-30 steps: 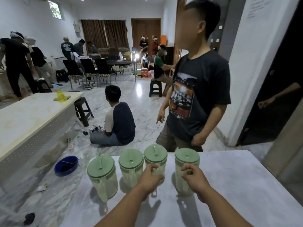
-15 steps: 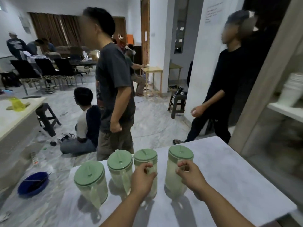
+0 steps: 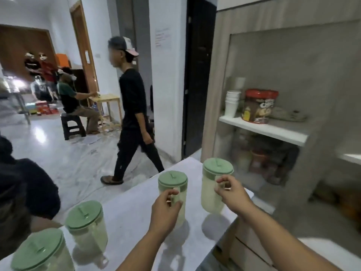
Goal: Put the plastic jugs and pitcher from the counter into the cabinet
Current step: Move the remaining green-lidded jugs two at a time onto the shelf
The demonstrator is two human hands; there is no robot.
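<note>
Four clear plastic jugs with green lids are in view. The left hand (image 3: 166, 209) has its fingers (image 3: 174, 192) curled tightly around the handle of the left-held jug (image 3: 172, 189), which is upright; its base is hidden behind the hand, so whether it rests on the tabletop (image 3: 129, 216) cannot be told. The right hand (image 3: 232, 193) grips the handle of the right-held jug (image 3: 214, 185), fingers (image 3: 221, 179) closed narrowly on it just below the lid rim. This jug is upright too, at the far right end of the tabletop, with its shadow spread on the surface beneath it.

Two more jugs stand free on the tabletop, well apart from the held pair: the near-left jug (image 3: 42, 253) at the bottom left corner of the view and the second jug (image 3: 88, 224) just beside it, to its right.

Beyond the right-held jug is the open cabinet (image 3: 293, 65), grey inside, with a white shelf (image 3: 263, 129). On that shelf a stack of white cups (image 3: 231, 103) stands just beside a brown snack tub with a red lid (image 3: 259, 105). Below the shelf blurred containers sit, too indistinct to name.

A walking person in black (image 3: 132, 114) crosses the marble floor (image 3: 68, 157) beyond the tabletop
</note>
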